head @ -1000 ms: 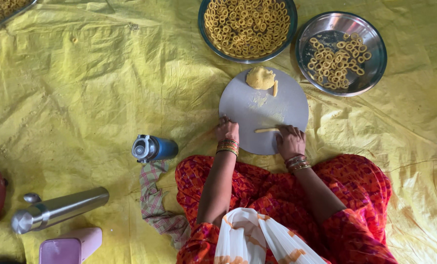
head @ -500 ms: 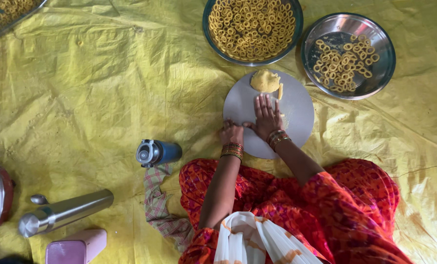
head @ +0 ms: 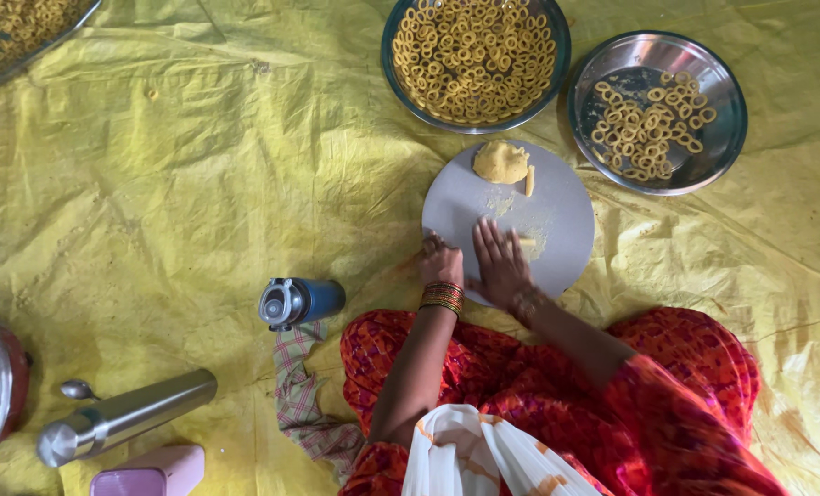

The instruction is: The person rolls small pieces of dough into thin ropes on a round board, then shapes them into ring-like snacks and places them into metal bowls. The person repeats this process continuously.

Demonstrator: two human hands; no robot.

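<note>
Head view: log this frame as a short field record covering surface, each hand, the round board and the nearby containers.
surface: crumpled yellow plastic sheet
work board: round grey flat board
left hand: fingers curled at the board's near-left edge, bangles on the wrist
right hand: palm flat on the board, over a thin strip of yellow dough
dough: yellow dough lump on the board's far side
far containers: round steel bowl full of dough rings; steel plate partly filled with rings
near left: blue capped bottle, steel flask

Dough strip (head: pixel 526 242) mostly hidden under right hand (head: pixel 500 264).
</note>
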